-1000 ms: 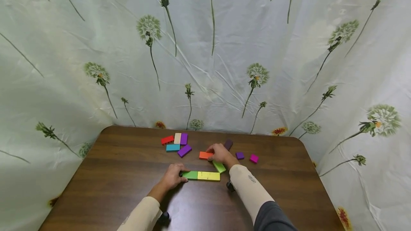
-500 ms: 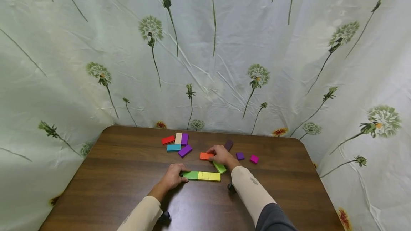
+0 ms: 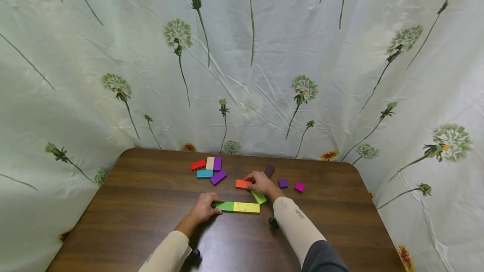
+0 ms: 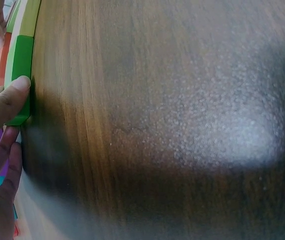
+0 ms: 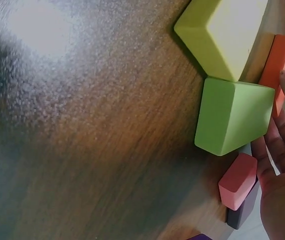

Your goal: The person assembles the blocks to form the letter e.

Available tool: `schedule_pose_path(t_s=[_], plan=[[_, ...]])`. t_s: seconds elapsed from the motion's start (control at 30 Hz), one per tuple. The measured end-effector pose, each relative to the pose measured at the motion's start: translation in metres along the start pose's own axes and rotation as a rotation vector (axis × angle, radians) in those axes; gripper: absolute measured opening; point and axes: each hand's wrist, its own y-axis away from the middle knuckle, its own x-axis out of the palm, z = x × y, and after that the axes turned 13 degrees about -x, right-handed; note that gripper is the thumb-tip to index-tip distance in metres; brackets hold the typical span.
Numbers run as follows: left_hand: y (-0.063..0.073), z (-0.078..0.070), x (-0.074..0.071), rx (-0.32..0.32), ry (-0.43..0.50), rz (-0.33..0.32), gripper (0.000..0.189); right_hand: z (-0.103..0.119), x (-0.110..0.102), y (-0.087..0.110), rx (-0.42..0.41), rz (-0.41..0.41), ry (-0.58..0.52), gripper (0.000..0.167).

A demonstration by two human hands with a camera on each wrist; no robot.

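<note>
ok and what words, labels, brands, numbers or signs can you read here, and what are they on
Right cream sleeve: dark lettering, too small and blurred to read.
Left cream sleeve: faint mark near the picture's bottom edge, not readable.
Yellow block: faint dark marks; cannot tell whether they are writing.
No legible text anywhere.

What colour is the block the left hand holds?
The block is green, clearest in the left wrist view.

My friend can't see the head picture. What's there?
A person's left hand grips a green block end to end with a yellow one; the right hand holds an orange block. More blocks lie on the table before a flowery curtain.
</note>
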Motion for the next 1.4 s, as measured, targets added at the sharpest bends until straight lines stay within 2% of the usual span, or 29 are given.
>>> schedule_pose_path(t_s=[0.5,0.63,0.8,0.97,1.1,1.2,1.4], plan=[[0.001,0.001,-0.001,-0.002,-0.003,-0.008,0.031,0.001,0.001,-0.001,0.02,-0.004,-0.013,0.025],[0.001,0.0,-0.001,-0.011,0.004,-0.006,0.031,0.0,0.0,-0.002,0.002,-0.006,-0.029,0.028],[0.0,-0.001,-0.002,-0.023,-0.002,0.0,0.031,-0.006,-0.008,0.001,0.006,-0.088,-0.085,0.035],[0.0,-0.003,-0.003,-0.055,0.001,0.026,0.031,-0.017,-0.019,0.011,0.09,-0.24,-0.042,0.035],[0.0,-0.001,-0.004,-0.038,0.012,0.014,0.031,-0.024,-0.025,0.017,0.193,-0.34,0.0,0.034],[0.001,-0.001,-0.003,-0.023,0.021,0.001,0.031,-0.028,-0.026,0.019,0.244,-0.365,0.016,0.035],[0.001,-0.003,-0.002,-0.024,0.025,0.008,0.032,-0.032,-0.026,0.018,0.322,-0.353,0.038,0.041]])
